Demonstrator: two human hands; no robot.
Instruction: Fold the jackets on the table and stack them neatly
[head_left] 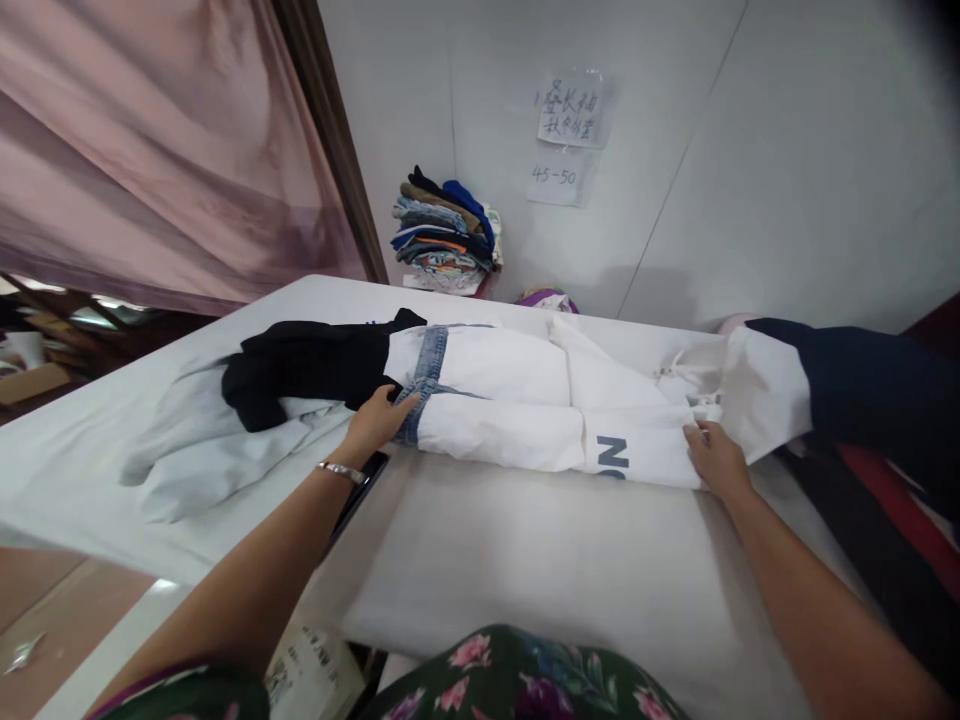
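A white hooded jacket (pixel 495 365) lies lengthwise across the table, folded into a long strip. Its blue denim band (pixel 433 355) is at the left end, dark letters (pixel 613 455) show near the front edge, and the hood (pixel 765 385) with drawstrings spreads at the right. My left hand (pixel 379 420), with a bracelet at the wrist, grips the denim end, its fingers partly under the cloth. At the front corner below the hood, my right hand (pixel 716 455) pinches the white fabric.
Left of the jacket lie a black garment (pixel 322 360) and a pale grey one (pixel 225 460). A dark flat object (pixel 356 500) is under my left forearm. Dark blue clothing (pixel 877 400) heaps at the right. Folded clothes (pixel 450 235) are stacked by the wall beneath paper signs (pixel 570 110).
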